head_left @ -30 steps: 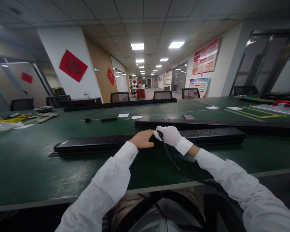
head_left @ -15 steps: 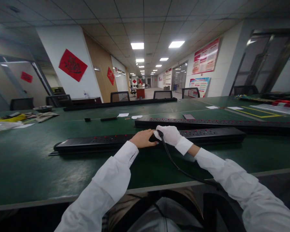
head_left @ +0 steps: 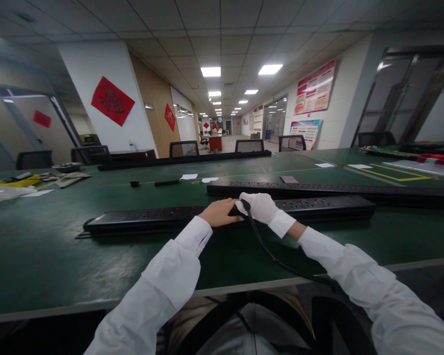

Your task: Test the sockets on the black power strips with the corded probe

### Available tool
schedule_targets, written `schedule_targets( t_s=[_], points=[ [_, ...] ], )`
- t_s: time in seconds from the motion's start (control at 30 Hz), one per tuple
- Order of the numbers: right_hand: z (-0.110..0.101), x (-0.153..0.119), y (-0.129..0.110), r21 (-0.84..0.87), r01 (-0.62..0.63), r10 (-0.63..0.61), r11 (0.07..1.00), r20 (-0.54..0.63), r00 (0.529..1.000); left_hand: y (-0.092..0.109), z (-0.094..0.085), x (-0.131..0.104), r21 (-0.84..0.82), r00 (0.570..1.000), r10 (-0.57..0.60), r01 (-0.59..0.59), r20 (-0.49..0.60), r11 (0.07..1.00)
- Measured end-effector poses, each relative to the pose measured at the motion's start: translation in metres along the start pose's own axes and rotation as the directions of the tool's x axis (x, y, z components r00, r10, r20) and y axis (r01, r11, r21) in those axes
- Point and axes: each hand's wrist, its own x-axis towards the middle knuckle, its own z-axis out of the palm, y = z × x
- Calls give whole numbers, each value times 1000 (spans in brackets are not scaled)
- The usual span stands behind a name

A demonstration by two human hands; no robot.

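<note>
Across the green table in front of me lies a long black power strip with red-marked sockets. My bare left hand is wrapped over its middle, thumb and fingers on either side. Right beside it, my white-gloved right hand grips a black plug at the strip's top. From the plug a black cord runs down and right over the table's near edge. The gloved fingers hide the plug's front, so I cannot tell how far it sits in a socket.
Behind is another long power strip, reaching right. A long black bar lies at the far edge. Papers, small black pieces and a grey card are on the green table. Yellow gloves or cloth are at left.
</note>
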Motion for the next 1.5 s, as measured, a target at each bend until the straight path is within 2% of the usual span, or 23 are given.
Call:
schedule_targets(
  t_s=[0.63, 1.03, 1.5],
  points=[
    [-3, 0, -1, 6, 3, -3, 1000, 24, 1000, 0, 2, 0, 11, 1000, 1, -1, -11, 1000],
    [-4, 0, 0, 5, 7, -8, 1000, 45, 999, -3, 0, 2, -75, 1000, 7, -5, 26, 997],
    [-2, 0, 1, 19, 31, -31, 999, 2, 1000, -4, 0, 1, -82, 1000, -6, 7, 17, 997]
  ],
)
